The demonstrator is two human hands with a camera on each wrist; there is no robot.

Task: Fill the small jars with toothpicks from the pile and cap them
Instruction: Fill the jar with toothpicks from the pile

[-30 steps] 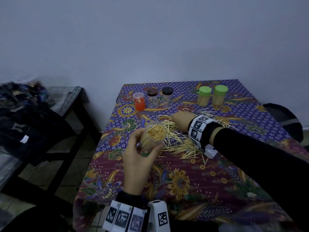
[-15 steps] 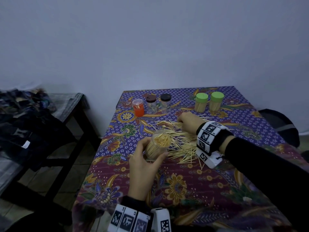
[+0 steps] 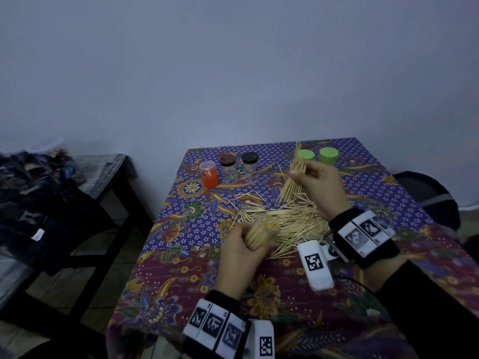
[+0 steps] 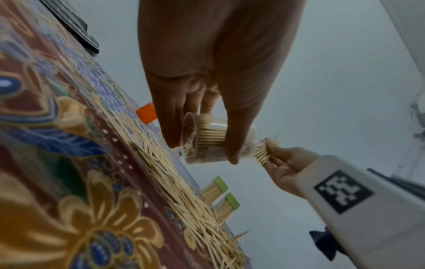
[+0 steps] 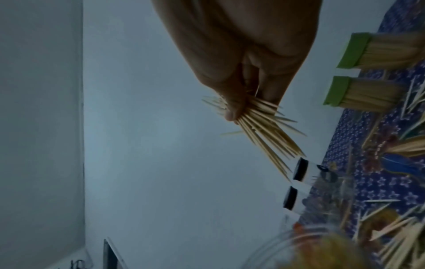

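Right hand: lifted off the pile, now pinching a toothpick bundle at 1 o'clock. Left hand: grips near-full open jar, centre of surface. Next: insertion.

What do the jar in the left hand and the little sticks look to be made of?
Jar: probably clear plastic, possibly glass; the packed toothpicks show through its glossy wall. Toothpicks: pale matte wood or bamboo, thin with pointed tips. Green caps: opaque, likely plastic.
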